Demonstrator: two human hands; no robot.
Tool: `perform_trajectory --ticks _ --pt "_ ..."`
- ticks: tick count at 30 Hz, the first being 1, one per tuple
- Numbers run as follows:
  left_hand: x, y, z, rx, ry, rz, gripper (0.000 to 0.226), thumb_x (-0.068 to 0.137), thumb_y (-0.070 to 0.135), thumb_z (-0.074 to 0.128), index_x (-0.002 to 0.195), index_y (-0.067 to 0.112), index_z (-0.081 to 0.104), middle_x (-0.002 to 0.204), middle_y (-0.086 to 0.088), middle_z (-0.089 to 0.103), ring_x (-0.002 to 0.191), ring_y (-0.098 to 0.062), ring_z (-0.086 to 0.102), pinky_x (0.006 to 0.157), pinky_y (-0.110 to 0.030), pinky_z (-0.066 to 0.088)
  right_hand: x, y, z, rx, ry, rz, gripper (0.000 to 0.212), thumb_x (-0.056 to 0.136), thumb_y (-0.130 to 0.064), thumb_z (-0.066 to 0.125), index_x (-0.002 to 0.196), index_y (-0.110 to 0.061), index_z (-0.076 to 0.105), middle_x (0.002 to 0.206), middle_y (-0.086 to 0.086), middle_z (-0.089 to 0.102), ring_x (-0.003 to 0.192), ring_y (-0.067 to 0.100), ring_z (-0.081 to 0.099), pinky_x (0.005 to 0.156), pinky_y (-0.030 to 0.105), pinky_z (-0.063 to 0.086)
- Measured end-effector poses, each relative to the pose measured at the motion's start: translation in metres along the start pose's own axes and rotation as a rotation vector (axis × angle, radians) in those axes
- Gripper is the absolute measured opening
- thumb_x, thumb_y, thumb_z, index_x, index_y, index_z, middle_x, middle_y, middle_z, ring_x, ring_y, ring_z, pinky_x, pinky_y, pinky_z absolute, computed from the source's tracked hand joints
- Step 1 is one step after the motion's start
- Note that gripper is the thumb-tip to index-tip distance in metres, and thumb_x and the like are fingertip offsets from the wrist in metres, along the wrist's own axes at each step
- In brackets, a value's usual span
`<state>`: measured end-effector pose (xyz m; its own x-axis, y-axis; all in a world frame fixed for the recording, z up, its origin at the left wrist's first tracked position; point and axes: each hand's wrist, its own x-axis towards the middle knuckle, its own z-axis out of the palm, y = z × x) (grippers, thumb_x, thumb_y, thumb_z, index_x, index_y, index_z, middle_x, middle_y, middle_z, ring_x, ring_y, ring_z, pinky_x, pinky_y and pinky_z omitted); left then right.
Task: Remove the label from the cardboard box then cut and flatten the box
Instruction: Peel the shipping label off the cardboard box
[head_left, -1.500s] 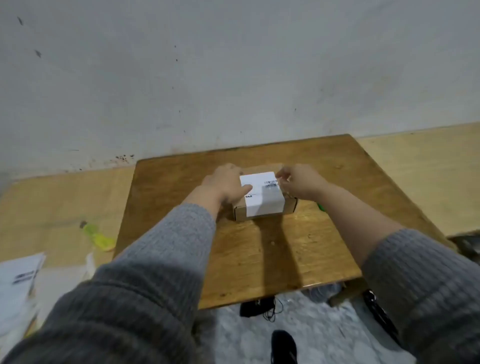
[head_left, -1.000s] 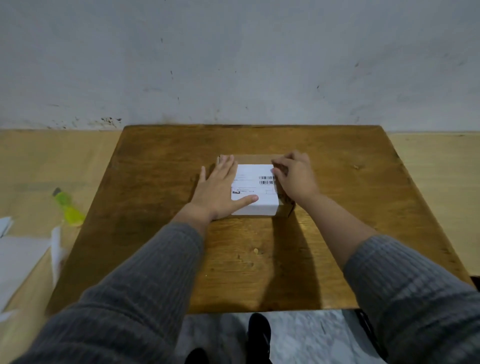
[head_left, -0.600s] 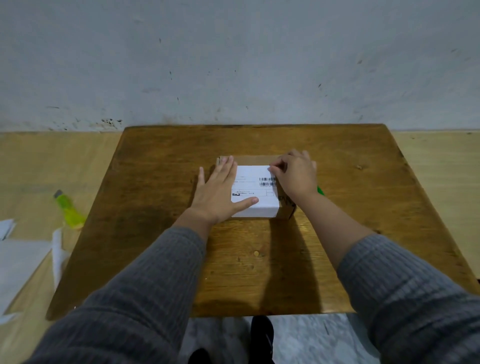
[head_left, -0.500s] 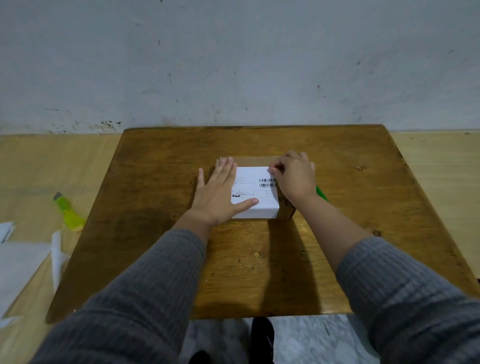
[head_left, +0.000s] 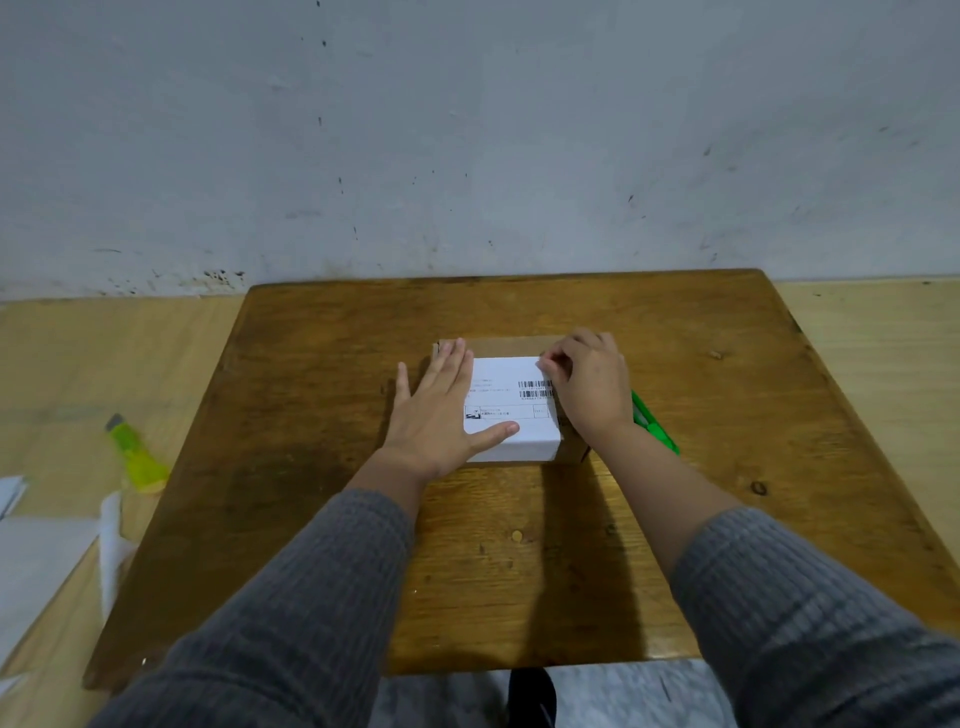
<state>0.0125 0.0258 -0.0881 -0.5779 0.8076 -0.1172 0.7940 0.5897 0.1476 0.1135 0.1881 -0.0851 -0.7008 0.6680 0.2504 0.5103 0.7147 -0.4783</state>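
A small brown cardboard box (head_left: 506, 345) sits in the middle of the wooden table (head_left: 311, 467). A white label (head_left: 506, 395) with barcodes covers its top and folds over its near side. My left hand (head_left: 441, 410) lies flat on the box's left part, fingers spread, thumb across the label's near edge. My right hand (head_left: 589, 382) rests on the box's right part, fingertips curled onto the label's far right corner. A green cutter (head_left: 652, 421) lies on the table just right of the box, partly hidden by my right wrist.
A yellow cutter (head_left: 135, 457) lies on the lighter surface to the left of the table. White papers (head_left: 31, 551) lie at the far left. A grey wall stands right behind the table. Dark shoes and a grey floor show below the table's near edge.
The view steadied to look square at the table. My left hand flattened on the box. My right hand's fingertips shifted toward the label's far right corner.
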Motion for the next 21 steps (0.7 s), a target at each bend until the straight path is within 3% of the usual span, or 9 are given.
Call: perform_trajectory --ticks 21 --pt "-0.0021 0.0007 -0.0003 0.005 0.005 0.007 0.108 0.076 0.085 0.024 0.153 0.016 -0.009 0.16 0.002 -0.018 0.145 -0.011 -0.02 0.118 -0.053 -0.008 -0.0035 -0.0098 0.0057 -0.113 0.046 -0.016 0.02 0.095 -0.016 0.049 0.092 -0.011 0.068 0.103 0.001 0.064 0.102 0.027 0.048 0.08 0.034 0.03"
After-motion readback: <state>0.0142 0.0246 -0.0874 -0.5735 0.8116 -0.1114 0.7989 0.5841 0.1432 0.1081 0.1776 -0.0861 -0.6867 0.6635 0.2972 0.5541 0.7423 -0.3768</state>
